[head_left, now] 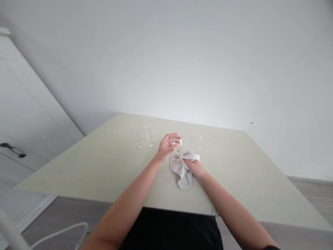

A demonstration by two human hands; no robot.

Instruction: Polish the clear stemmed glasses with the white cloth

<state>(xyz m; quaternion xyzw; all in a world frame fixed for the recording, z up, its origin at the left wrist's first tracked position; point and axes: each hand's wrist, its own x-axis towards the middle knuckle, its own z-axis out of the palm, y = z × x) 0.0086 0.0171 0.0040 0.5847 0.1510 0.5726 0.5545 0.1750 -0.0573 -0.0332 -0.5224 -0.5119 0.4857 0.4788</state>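
the clear stuff is honestly hard to see here. the left hand (165, 148) has its grip closed around a small glass (177, 141), held just above the tabletop (109, 166) near the middle, but the glass is so see-through against the pale top that its shape below the rim is hard to make out, and the fingers cover part of it. the right hand (195, 167) is just beside it, grip closed on a grey cloth (181, 171). the cloth is bunched up under that hand, its top edge sits right below the glass, and a loose end trails toward the near edge. can't tell if cloth and glass actually touch.

further back on the left there's a cluster of glasses (142, 136), packed so close i can't count them. a single glass (201, 140) stands apart on the right, very faint.

the tabletop is a plain cream colour. behind it is a bare white wall (182, 62). a white cabinet (28, 118) with a dark handle (13, 150) is cut off at the left edge. the floor (312, 187) is grey, and a white cable (61, 233) loops across it bottom left.
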